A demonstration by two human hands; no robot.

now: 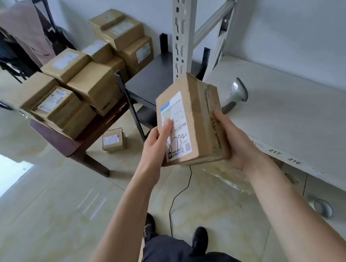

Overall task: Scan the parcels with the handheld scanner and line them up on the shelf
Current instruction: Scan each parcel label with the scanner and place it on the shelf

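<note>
I hold a small cardboard parcel (195, 117) upright in front of me, its white shipping label with a barcode and handwritten digits facing me. My left hand (157, 145) grips its left edge, thumb lying on the label. My right hand (234, 141) cups its right side and bottom corner. The grey handheld scanner (236, 94) lies on the white shelf (297, 112) to the right, just behind the parcel, with nobody touching it.
Several labelled cardboard parcels (75, 84) are stacked on a dark low table (72, 144) at the left. One parcel (113, 140) sits on the floor under it. A black cable (177, 194) runs across the tiled floor. The shelf's upright post (183, 30) stands behind the parcel.
</note>
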